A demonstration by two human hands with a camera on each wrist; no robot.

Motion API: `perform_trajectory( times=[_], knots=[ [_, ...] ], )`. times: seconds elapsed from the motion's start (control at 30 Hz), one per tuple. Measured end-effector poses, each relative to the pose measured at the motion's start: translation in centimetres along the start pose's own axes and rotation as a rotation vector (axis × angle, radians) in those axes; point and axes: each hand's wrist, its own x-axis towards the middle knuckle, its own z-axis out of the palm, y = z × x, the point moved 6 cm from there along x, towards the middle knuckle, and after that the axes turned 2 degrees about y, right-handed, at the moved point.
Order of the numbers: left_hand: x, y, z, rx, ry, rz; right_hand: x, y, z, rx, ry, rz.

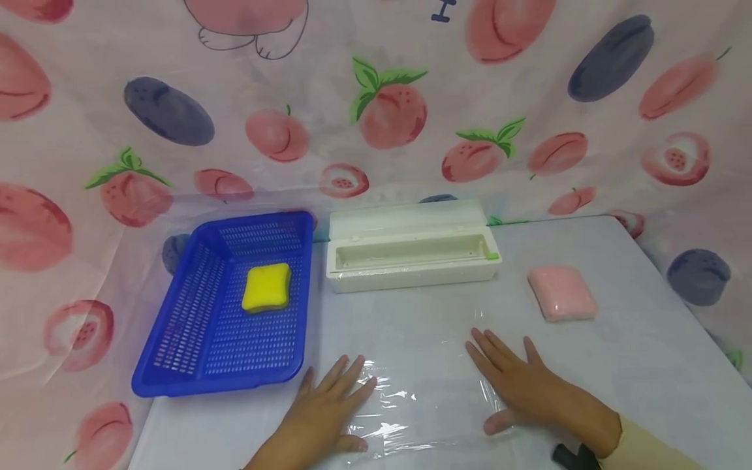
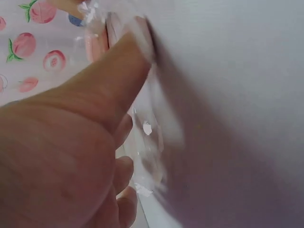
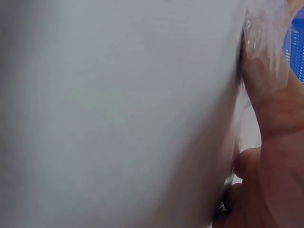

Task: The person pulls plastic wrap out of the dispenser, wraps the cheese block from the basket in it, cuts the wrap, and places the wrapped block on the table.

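Observation:
A sheet of clear plastic wrap (image 1: 425, 408) lies over the white table in front of me, shiny and slightly wrinkled. On its left edge rests my left hand (image 1: 320, 414), fingers spread and straight. My right hand (image 1: 523, 385) lies on the right edge, fingers also extended. In the left wrist view, film crosses the thumb (image 2: 118, 66) of the left hand. Film also shows around the thumb (image 3: 270, 95) in the right wrist view. Behind the sheet stands a long white wrap dispenser box (image 1: 414, 277), its lid raised and a green piece (image 1: 491, 256) at its right end.
At the left is a blue perforated basket (image 1: 155, 385) with a yellow cushion-shaped block (image 1: 266, 288) inside. A pink block (image 1: 563, 293) with a shiny, film-like surface sits at the right. Behind the table hangs a fruit-printed cloth (image 1: 399, 32). A black object (image 1: 572, 457) is by my right wrist.

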Motion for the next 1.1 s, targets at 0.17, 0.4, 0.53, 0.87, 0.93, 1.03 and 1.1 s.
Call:
perform_trajectory(
  times=[0.17, 0.4, 0.53, 0.87, 0.93, 1.03, 1.1],
  knots=[
    [-0.6, 0.1, -0.4, 0.025, 0.022, -0.015, 0.2, 0.1, 0.1, 0.013, -0.012, 0.018],
    [-2.5, -0.6, -2.3, -0.109, -0.019, -0.055, 0.4, 0.1, 0.2, 0.005, 0.015, -0.001],
    [-3.8, -0.6, -5.8, -0.362, -0.111, -0.060, 0.3, 0.2, 0.4, -0.005, 0.008, 0.010],
    [-3.1, -9.9, -18.8, -0.413, 0.314, -0.175, 0.0, 0.1, 0.4, 0.005, 0.030, -0.006],
    [-2.3, -13.0, -20.3, -0.435, 0.288, -0.254, 0.1, 0.1, 0.4, 0.006, 0.026, -0.002],
    [-0.7, -17.7, -21.1, -0.514, 0.232, -0.327, 0.3, 0.2, 0.5, 0.008, 0.025, 0.002],
    [0.5, -20.5, -20.6, -0.617, 0.184, -0.367, 0.4, 0.1, 0.5, 0.011, 0.028, -0.001]
  ],
)
